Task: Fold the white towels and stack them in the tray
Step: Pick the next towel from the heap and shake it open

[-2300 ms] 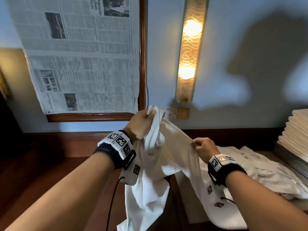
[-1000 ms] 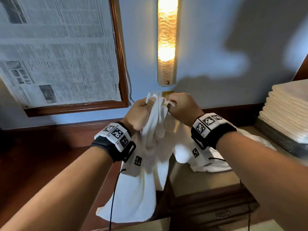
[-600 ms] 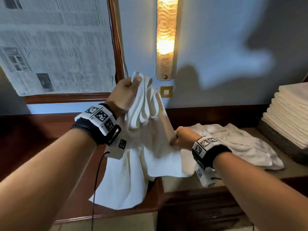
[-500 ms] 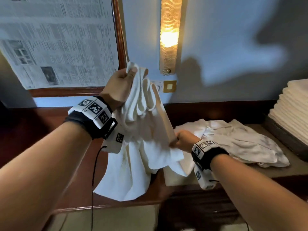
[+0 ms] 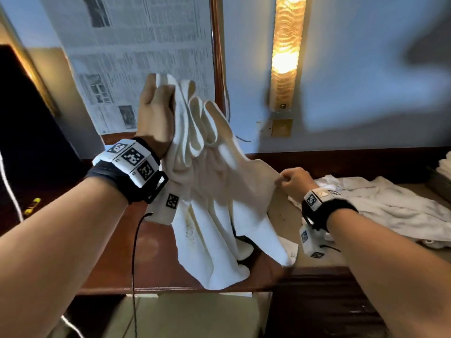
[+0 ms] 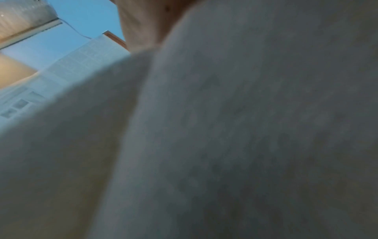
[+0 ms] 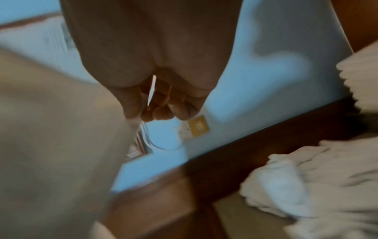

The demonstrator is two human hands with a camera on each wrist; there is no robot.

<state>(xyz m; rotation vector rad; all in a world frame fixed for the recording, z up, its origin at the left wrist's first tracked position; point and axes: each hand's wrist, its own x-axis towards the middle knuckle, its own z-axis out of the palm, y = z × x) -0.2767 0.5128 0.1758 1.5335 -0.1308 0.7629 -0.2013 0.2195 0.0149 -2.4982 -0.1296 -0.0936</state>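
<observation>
White terry cloth fills the middle of the head view: a towel is held up in the air between both hands, above the front edge of the dark wooden bench. The left hand is raised high, its grip closed round a bunched upper corner, so that the cloth falls from it in several long pleats. The right hand is lower and off to the right, its grip pinching the towel's side edge between thumb and curled fingers and drawing that edge outward. The towel's lower hem hangs loose past the bench's front edge. In the left wrist view the towel covers nearly everything, with only a bit of the hand at the top. The right wrist view is blurred but shows the curled fingers closed at the cloth's edge.

Behind the right hand, a heap of unfolded white towels lies crumpled on the paler surface to the right. At the far right edge, a stack of folded towels just shows, sitting in a tray of which only a corner is visible. On the blue wall hang a framed newspaper and a lit wall lamp, with a brass switch plate below the lamp.
</observation>
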